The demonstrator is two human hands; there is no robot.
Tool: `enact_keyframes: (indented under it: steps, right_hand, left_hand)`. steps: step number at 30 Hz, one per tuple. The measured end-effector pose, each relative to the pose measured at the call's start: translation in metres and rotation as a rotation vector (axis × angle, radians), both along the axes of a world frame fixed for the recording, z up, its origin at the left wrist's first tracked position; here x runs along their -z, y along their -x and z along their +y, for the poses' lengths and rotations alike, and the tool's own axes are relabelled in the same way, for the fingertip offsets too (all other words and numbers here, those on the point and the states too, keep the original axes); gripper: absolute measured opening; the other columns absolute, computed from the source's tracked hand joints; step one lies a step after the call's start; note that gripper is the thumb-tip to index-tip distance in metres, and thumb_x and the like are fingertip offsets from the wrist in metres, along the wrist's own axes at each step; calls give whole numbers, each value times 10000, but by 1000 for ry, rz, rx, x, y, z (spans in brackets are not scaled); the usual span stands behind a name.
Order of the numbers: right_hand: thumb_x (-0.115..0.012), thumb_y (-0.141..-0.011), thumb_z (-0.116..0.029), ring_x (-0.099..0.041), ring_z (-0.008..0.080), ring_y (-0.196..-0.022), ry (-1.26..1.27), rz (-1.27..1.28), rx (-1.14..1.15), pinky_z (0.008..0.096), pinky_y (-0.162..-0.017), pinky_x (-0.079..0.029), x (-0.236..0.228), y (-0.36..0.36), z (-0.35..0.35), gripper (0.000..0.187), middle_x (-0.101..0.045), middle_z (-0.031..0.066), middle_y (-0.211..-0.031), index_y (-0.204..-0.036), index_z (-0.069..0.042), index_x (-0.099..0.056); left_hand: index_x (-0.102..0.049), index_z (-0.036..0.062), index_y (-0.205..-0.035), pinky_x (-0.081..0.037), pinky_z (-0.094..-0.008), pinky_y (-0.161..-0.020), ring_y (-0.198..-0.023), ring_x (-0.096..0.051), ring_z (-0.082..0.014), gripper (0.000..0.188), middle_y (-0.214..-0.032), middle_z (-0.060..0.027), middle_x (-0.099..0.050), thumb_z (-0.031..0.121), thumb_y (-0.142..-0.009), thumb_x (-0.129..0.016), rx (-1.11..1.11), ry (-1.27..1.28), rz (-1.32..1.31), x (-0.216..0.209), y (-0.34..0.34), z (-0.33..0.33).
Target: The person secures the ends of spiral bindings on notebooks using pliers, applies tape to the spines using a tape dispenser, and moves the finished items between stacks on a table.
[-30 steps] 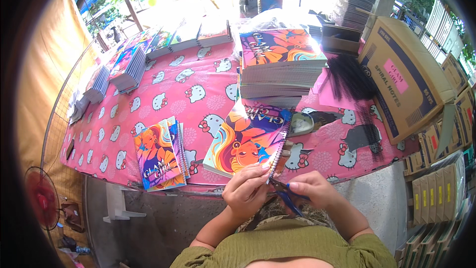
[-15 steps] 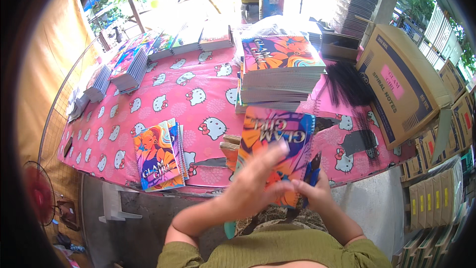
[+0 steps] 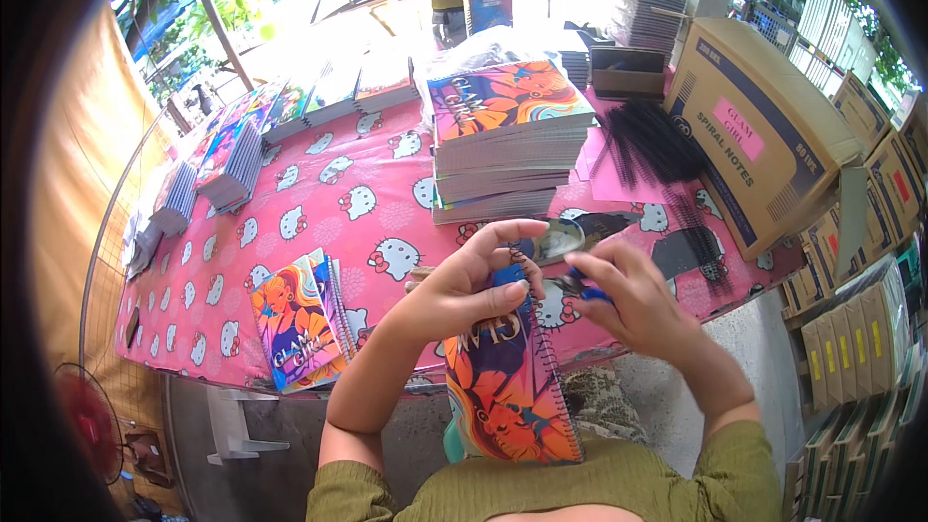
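Above the near edge of the pink cartoon-cat table (image 3: 319,193), the left hand (image 3: 464,292) gripped the top of an upright spiral notebook (image 3: 507,391), thumb across its cover and fingers curled over the upper edge. The right hand (image 3: 628,304), wrist bent inward, pinched blue-handled pliers (image 3: 580,287) at the notebook's wire binding.

Table in pink cat-print cloth (image 3: 319,203), notebook stack (image 3: 507,140), lone notebook (image 3: 295,319), black coils (image 3: 652,140)

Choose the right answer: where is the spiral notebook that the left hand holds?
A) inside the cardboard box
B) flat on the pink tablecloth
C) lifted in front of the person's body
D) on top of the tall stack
C: the left hand grips the top of the spiral notebook, which hangs off the table against the person's green shirt.
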State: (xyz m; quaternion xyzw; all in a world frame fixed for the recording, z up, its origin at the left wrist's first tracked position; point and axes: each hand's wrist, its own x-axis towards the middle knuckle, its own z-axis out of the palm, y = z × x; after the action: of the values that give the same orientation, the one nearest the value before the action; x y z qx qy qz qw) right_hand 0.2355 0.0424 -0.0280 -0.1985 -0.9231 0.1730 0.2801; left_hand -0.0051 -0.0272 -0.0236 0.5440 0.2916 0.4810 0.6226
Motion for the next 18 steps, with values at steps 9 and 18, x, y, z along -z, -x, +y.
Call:
enact_keyframes:
  steps: [9, 18]
  right_hand:
    - [-674, -777, -448, -487, 289, -1071, -544, -181, 59, 582, -965, -348, -28, 18, 21, 536, -488, 88, -1105, -1235, -185, -582]
    - [-677, -749, -484, -511, 272, -1013, -556, -161, 22, 539, -931, -373, -32, 19, 19, 542, -505, 75, -1036, -1195, -185, -603]
  left_hand:
    - [-268, 1, -1416, -439, -307, -959, -1082, -559, -145, 626, -1165, -115, -567, 139, -916, -619, -14, 67, -72, -3, 1, -5]
    - [-307, 13, -1374, -448, -318, -956, -1084, -567, -158, 577, -1195, -138, -558, 138, -912, -629, 1, 106, -65, 2, 6, -3]
